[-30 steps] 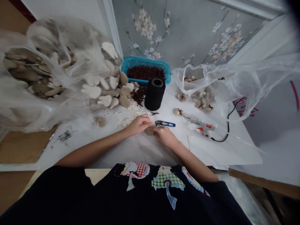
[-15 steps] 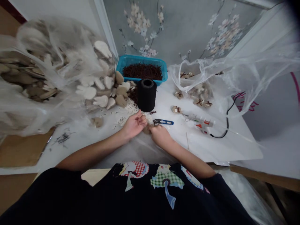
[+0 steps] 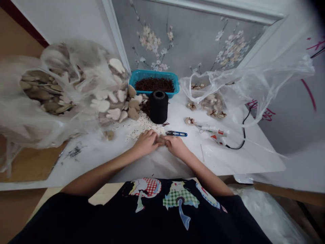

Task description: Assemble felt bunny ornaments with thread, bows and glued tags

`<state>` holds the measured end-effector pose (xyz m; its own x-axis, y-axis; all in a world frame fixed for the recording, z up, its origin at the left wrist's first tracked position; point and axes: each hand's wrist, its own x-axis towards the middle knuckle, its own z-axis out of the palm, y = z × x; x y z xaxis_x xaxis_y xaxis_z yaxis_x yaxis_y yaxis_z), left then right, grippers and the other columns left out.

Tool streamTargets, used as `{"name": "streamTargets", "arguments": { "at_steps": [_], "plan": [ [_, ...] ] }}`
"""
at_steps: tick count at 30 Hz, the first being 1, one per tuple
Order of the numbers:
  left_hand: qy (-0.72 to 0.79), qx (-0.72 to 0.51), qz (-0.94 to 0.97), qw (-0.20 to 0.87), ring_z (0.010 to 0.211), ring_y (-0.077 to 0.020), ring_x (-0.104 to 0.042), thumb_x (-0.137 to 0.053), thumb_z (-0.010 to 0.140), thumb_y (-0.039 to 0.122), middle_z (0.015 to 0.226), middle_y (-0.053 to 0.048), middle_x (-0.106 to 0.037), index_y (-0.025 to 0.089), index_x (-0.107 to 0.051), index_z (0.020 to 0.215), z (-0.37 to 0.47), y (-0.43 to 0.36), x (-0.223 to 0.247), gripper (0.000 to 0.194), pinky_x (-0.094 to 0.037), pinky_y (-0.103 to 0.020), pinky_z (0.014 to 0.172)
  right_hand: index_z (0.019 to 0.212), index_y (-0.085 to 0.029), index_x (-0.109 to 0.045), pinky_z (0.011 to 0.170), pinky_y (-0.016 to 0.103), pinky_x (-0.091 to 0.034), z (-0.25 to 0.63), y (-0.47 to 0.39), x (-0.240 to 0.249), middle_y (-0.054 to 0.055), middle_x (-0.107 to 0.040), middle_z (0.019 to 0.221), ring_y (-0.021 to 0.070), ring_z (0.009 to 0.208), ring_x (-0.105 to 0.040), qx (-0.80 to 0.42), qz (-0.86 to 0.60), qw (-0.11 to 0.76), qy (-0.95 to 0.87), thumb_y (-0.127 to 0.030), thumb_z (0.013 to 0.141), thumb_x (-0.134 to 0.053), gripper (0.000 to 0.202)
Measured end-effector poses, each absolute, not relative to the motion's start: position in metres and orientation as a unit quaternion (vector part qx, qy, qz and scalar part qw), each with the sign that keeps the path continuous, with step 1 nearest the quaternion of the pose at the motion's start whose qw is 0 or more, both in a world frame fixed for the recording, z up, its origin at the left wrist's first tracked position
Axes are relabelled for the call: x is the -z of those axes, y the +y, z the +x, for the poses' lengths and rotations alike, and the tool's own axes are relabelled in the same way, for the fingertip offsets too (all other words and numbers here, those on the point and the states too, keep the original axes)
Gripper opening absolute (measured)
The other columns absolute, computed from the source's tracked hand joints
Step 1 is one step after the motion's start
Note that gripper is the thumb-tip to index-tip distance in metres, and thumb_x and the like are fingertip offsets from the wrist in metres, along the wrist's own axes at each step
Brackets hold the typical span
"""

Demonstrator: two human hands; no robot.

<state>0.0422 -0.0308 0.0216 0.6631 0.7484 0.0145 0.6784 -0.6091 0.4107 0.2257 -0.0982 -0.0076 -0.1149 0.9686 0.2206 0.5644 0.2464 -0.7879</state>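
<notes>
My left hand [image 3: 146, 143] is palm down, its fingers closed at the left edge of a small brown felt-like piece [image 3: 160, 140]. From the other side my right hand [image 3: 176, 146] grips the same piece, its fingers curled inward. Much of the piece is hidden by the fingers. Just beyond my right hand lie blue thread snips [image 3: 177, 133]. Small pale tags [image 3: 142, 126] are scattered past my left fingers, and a loose dark red bow [image 3: 166, 124] rests close to a black cone of thread [image 3: 158, 108].
A teal basket [image 3: 132, 83] holds dark red bows. Beige and white felt-like shapes [image 3: 114, 114] spill from a plastic bag [image 3: 88, 57] at left. At right are a glue gun [image 3: 218, 138] with a black cord, pieces with bows [image 3: 189, 121], and another clear bag [image 3: 241, 79].
My left hand has turned from palm up to palm down and come onto the brown piece. My right hand stays on it. The view has tilted slightly.
</notes>
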Motion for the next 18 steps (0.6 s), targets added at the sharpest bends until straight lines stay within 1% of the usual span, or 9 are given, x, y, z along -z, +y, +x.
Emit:
{"name": "streamTargets", "arguments": {
  "at_steps": [2,4,5,7,10,12,14,16,18],
  "plan": [
    [0.4,-0.107,0.893,0.178,0.102,-0.0289,-0.054,-0.069,0.08,0.039,0.107,-0.01,-0.06,0.019,-0.057,0.085,0.046,-0.035,-0.015,0.024,-0.041,-0.039,0.085,0.109,-0.024,-0.067,0.066,0.033,-0.047,0.227,-0.099,0.007,0.004,-0.072,0.07,0.0217,0.063,-0.065,-0.286,-0.581,0.36,-0.672,-0.009,0.08,-0.056,0.035],
    [0.394,-0.122,0.886,0.21,0.096,-0.0271,-0.055,-0.071,0.077,0.033,0.097,-0.008,-0.061,0.019,-0.054,0.08,0.051,-0.034,-0.014,0.023,-0.042,-0.038,0.083,0.122,-0.02,-0.06,0.064,0.032,-0.048,0.229,-0.099,0.005,0.002,-0.071,0.067,0.0203,0.06,-0.063,-0.302,-0.609,0.344,-0.648,-0.012,0.081,-0.054,0.042],
    [0.391,-0.127,0.882,0.231,0.09,-0.025,-0.055,-0.07,0.076,0.031,0.09,-0.006,-0.061,0.019,-0.052,0.079,0.053,-0.033,-0.016,0.022,-0.042,-0.036,0.081,0.123,-0.019,-0.058,0.062,0.031,-0.048,0.231,-0.1,0.004,0.001,-0.071,0.067,0.0192,0.058,-0.062,-0.308,-0.616,0.344,-0.638,-0.013,0.083,-0.053,0.041],
    [0.382,-0.142,0.867,0.285,0.078,-0.0198,-0.054,-0.066,0.077,0.03,0.079,-0.001,-0.058,0.019,-0.05,0.08,0.056,-0.031,-0.021,0.019,-0.042,-0.032,0.073,0.114,-0.017,-0.062,0.059,0.029,-0.047,0.235,-0.102,0.001,0.001,-0.07,0.068,0.0169,0.055,-0.059,-0.31,-0.618,0.344,-0.636,-0.018,0.085,-0.052,0.031],
    [0.361,-0.188,0.824,0.394,0.07,-0.0142,-0.053,-0.061,0.081,0.035,0.077,0.002,-0.056,0.019,-0.05,0.087,0.058,-0.032,-0.03,0.02,-0.04,-0.026,0.066,0.085,-0.019,-0.067,0.055,0.027,-0.044,0.243,-0.106,-0.005,0.0,-0.066,0.064,0.0141,0.052,-0.055,-0.307,-0.604,0.34,-0.652,-0.024,0.085,-0.056,0.013],
    [0.35,-0.22,0.783,0.464,0.069,-0.0128,-0.054,-0.064,0.079,0.04,0.078,0.003,-0.058,0.019,-0.052,0.09,0.058,-0.034,-0.036,0.027,-0.041,-0.025,0.066,0.073,-0.019,-0.065,0.056,0.025,-0.043,0.246,-0.11,-0.01,-0.001,-0.064,0.062,0.013,0.054,-0.054,-0.304,-0.594,0.337,-0.664,-0.024,0.085,-0.057,0.016],
    [0.355,-0.24,0.741,0.517,0.068,-0.0127,-0.056,-0.068,0.076,0.043,0.077,0.002,-0.061,0.018,-0.054,0.093,0.059,-0.035,-0.042,0.034,-0.042,-0.025,0.066,0.071,-0.019,-0.065,0.06,0.025,-0.043,0.247,-0.115,-0.016,-0.001,-0.065,0.065,0.0128,0.057,-0.055,-0.294,-0.59,0.336,-0.673,-0.022,0.086,-0.055,0.018],
    [0.366,-0.262,0.702,0.552,0.068,-0.013,-0.057,-0.072,0.073,0.046,0.077,0.001,-0.064,0.017,-0.057,0.091,0.059,-0.036,-0.046,0.038,-0.044,-0.025,0.066,0.076,-0.019,-0.065,0.066,0.027,-0.044,0.246,-0.122,-0.023,0.001,-0.066,0.07,0.0141,0.063,-0.056,-0.276,-0.59,0.336,-0.681,-0.021,0.088,-0.053,0.018],
    [0.374,-0.279,0.675,0.571,0.067,-0.0131,-0.058,-0.075,0.069,0.047,0.077,-0.001,-0.065,0.016,-0.059,0.088,0.059,-0.037,-0.047,0.04,-0.046,-0.025,0.066,0.082,-0.02,-0.065,0.071,0.029,-0.045,0.244,-0.129,-0.032,0.004,-0.066,0.077,0.0168,0.071,-0.058,-0.228,-0.578,0.336,-0.708,-0.021,0.091,-0.05,0.018]
  ]
}}
